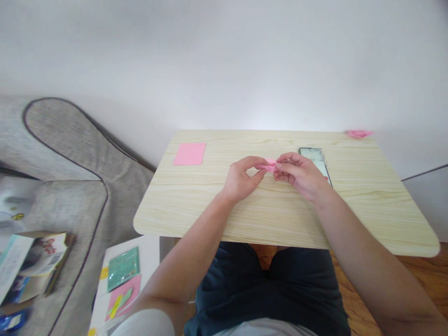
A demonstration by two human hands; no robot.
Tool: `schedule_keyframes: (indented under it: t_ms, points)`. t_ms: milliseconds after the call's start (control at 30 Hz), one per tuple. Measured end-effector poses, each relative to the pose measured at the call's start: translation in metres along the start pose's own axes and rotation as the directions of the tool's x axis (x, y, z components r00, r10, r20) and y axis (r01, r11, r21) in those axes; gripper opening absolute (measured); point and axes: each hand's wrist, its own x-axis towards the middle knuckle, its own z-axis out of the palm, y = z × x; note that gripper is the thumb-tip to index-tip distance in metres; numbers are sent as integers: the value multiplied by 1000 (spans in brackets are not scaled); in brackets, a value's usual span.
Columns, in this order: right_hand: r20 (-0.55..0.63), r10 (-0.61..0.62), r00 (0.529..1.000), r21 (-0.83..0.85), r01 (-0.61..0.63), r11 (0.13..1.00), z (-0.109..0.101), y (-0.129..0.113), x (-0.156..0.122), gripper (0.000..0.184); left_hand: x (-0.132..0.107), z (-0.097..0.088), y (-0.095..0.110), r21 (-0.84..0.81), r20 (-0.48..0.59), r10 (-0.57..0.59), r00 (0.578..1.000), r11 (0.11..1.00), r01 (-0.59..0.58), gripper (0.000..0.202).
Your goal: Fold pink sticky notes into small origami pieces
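Note:
A small folded pink paper piece [269, 164] is held over the middle of a light wooden table [196, 210]. My left hand [242, 179] pinches its left side with curled fingers. My right hand [298, 173] pinches its right side, fingers pressed together. Most of the paper is hidden between the fingertips. Both hands hover just above the tabletop.
A pink square of paper [189, 154] lies at the table's far left. A phone [315, 161] lies behind my right hand. Another pink folded piece [358, 133] sits at the far right corner. A grey sofa [70, 158] stands left; coloured papers [122, 280] lie below.

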Motion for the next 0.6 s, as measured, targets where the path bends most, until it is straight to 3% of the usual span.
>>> schedule_keyframes:
  t_ms: [100, 233, 400, 600]
  points:
    - [14, -45, 999, -69, 46, 997, 5, 3, -11, 34, -2, -1, 7, 31, 36, -18, 999, 999, 17, 15]
    - [-18, -250, 968, -289, 234, 928, 7, 14, -27, 30, -11, -1, 18, 34, 100, -51, 994, 998, 48, 12]
    - [85, -418, 904, -578, 386, 719, 3, 20, -45, 20, -23, -1, 25, 27, 158, -101, 982, 995, 98, 11]
    - [263, -447, 855, -728, 480, 489, -3, 12, -53, 15, -33, -1, 26, 8, 168, -134, 977, 991, 134, 11]
